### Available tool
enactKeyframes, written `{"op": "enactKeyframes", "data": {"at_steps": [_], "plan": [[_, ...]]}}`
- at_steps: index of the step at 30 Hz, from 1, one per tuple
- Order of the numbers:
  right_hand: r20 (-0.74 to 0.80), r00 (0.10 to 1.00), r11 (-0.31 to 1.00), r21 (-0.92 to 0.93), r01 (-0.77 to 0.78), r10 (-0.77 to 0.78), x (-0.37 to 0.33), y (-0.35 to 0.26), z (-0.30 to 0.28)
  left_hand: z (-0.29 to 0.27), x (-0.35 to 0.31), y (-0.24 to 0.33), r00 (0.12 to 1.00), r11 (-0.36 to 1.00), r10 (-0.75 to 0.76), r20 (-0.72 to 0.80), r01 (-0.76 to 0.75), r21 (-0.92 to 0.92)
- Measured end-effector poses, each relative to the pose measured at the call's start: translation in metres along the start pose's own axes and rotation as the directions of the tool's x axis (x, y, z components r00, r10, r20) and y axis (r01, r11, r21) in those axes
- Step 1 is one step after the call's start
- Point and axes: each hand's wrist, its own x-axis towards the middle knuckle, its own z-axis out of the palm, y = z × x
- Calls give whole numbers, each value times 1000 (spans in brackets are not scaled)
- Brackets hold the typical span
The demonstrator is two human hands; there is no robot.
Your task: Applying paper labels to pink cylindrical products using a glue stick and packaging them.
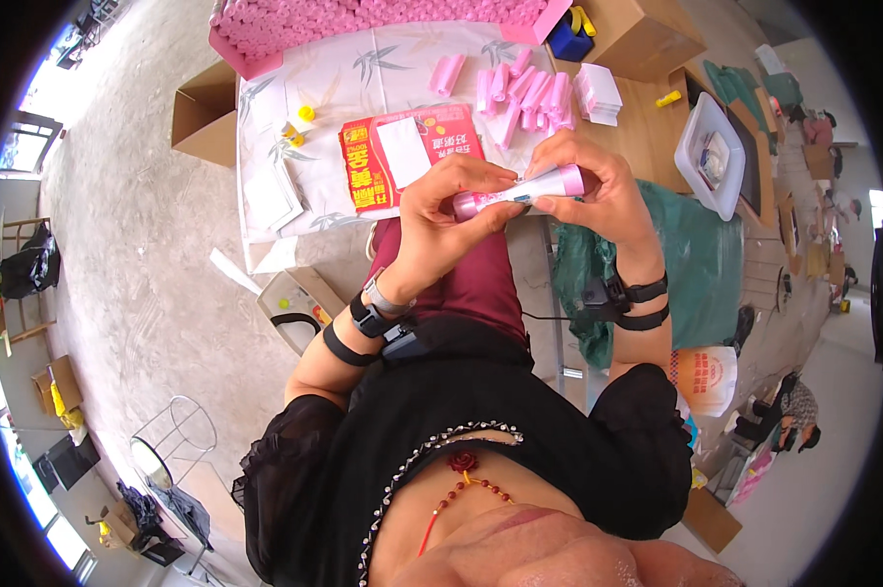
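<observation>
Between my two hands is a small pink roll (568, 180) with a white paper band around its middle, held level above the table's near edge. My left hand (453, 210) pinches its left part between thumb and fingers. On the right part, my right hand (598, 191) closes in the same way, both thumbs near the band. Just beyond lies a red and yellow printed sheet (363, 161) with a white paper slip (405, 152) on top. Several more pink rolls (531, 93) lie in a loose pile farther off, beside a stack of white paper slips (599, 95).
A pink box (250, 61) packed with many rolls stands at the table's far edge. White papers (273, 196) and small yellow bottles (293, 135) lie left. To the right are a white plastic tub (707, 157), a cardboard box (647, 39) and green sacking (696, 264).
</observation>
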Motion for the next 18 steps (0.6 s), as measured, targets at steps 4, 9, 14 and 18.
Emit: {"op": "enactKeyframes", "data": {"at_steps": [4, 9, 14, 18], "plan": [[-16, 1000, 993, -113, 25, -27, -1, -6, 5, -4, -1, 3, 1000, 1000, -5, 14, 5, -10], [-28, 991, 978, -164, 126, -132, -2, -1, 6, -5, -4, 8, 1000, 1000, -8, 1, 8, 6], [-38, 986, 975, -163, 154, -162, -3, 1, 7, -7, -4, 9, 1000, 999, 9, 8, -9, 34], [4, 974, 944, -244, 222, -228, -3, 0, 4, -6, -5, 12, 1000, 1000, -3, 8, 3, 29]]}}
